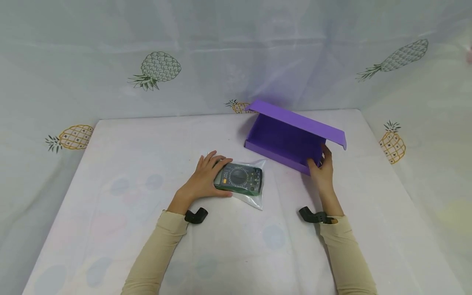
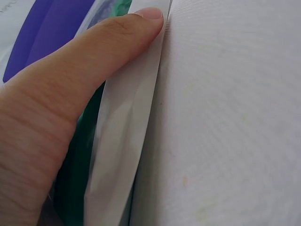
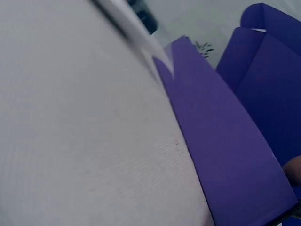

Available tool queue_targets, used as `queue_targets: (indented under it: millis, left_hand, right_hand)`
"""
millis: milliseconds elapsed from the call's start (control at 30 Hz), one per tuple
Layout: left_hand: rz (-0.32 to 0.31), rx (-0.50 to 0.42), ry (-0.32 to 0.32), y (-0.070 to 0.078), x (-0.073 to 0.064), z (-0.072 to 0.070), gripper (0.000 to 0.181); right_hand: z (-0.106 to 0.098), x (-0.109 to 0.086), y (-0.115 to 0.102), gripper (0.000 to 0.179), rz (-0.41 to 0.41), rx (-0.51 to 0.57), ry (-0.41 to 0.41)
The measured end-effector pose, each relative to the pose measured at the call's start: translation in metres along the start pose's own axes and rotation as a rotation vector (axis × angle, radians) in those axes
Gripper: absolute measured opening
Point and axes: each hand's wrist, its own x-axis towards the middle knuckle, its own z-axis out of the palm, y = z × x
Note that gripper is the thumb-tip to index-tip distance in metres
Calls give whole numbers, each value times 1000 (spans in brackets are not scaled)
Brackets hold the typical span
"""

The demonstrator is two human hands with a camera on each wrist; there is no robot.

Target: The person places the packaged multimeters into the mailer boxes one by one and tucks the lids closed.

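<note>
A dark multimeter (image 1: 239, 176) with a round dial and green edges lies in a clear plastic bag (image 1: 255, 200) on the table. My left hand (image 1: 204, 178) holds its left end, thumb along the near side and fingers over the far side. In the left wrist view the thumb (image 2: 89, 61) presses on a pale strip of the bag beside the green edge. To the right, a purple box (image 1: 274, 157) stands at an angle with its lid (image 1: 298, 124) partly raised. My right hand (image 1: 322, 172) grips the box's near right corner, thumb inside the wall; the other fingers are partly hidden.
A white spotted cloth covers the table (image 1: 147, 246). Behind and at both sides hangs a pale curtain (image 1: 228, 53) with pineapple prints. The box lid's upper left end reaches close to the table's back edge. Each wrist wears a black camera mount (image 1: 196, 216).
</note>
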Motion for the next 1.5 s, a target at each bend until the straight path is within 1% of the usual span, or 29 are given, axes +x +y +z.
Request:
queue_targets:
  millis: [67, 100, 200, 300, 467, 567, 700, 933, 1067, 1133, 1267, 1367, 1500]
  left_hand:
    - [6, 4, 1, 0, 1, 0, 104]
    - [9, 4, 3, 0, 1, 0, 104]
    - [18, 0, 12, -1, 3, 0, 105]
    - [23, -4, 23, -1, 5, 1, 106]
    - [19, 14, 34, -1, 7, 2, 112]
    - [21, 17, 36, -1, 9, 2, 112]
    - [21, 10, 38, -1, 11, 1, 108]
    - [35, 20, 39, 1, 15, 0, 92]
    - [16, 15, 20, 4, 16, -2, 94]
    - [-4, 30, 4, 6, 14, -2, 98]
    - [-22, 79, -1, 5, 9, -3, 99]
    - [-8, 86, 19, 4, 8, -3, 95]
    - [23, 78, 34, 4, 7, -1, 93]
  right_hand:
    - [-1, 1, -1, 66, 49, 79, 9]
    - [-2, 1, -1, 65, 60, 113, 12]
    - [-4, 2, -3, 63, 64, 140, 24]
    - [-6, 1, -9, 62, 53, 140, 32]
    - [-6, -7, -26, 58, 18, 121, 62]
    - [-5, -11, -30, 56, 2, 106, 82]
    - [-4, -11, -30, 55, -18, 99, 103]
    - [-4, -8, -27, 55, -40, 104, 114]
    - [-3, -9, -29, 54, -46, 90, 126]
    - [-3, -10, -27, 55, -41, 87, 128]
    - [2, -3, -1, 55, -43, 98, 133]
    - [5, 4, 16, 55, -54, 102, 137]
    - [3, 0, 14, 56, -34, 114, 126]
